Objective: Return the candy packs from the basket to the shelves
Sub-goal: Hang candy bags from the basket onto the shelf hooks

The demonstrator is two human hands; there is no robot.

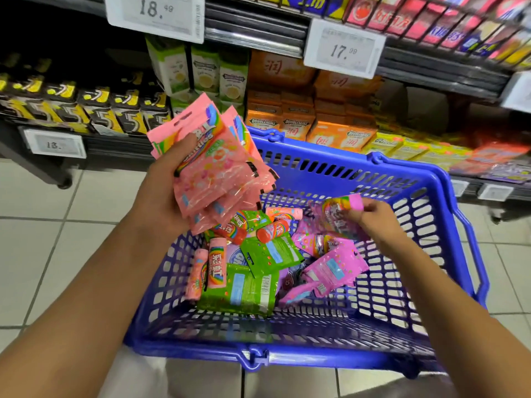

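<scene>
The left hand (169, 179) is raised over the near-left corner of the basket, forearm reaching in from the lower left, palm turned up and inward. Its fingers wrap behind a fanned stack of pink candy packs (212, 165) while the thumb presses across their front, so the bundle is gripped firmly and held above the basket's left wall.

The right hand (373, 218) reaches in from the lower right, forearm slanting over the basket's right side, wrist bent downward. Its fingertips pinch the pink-capped end of a small candy tube (340, 206) with rainbow print, lifted just above the heap.

Below both hands sits the blue basket (448, 196), its handles folded down against the rim. Inside lie green candy packs (247, 285), magenta candy packs (330, 271) and several pink tubes (217, 267), piled towards the far and left part of the floor.

Beyond the basket stand the shelves (431, 67), stocked with orange, green and black-and-yellow boxes and carrying price tags (343, 48). The basket rests above a pale tiled floor (43, 225).
</scene>
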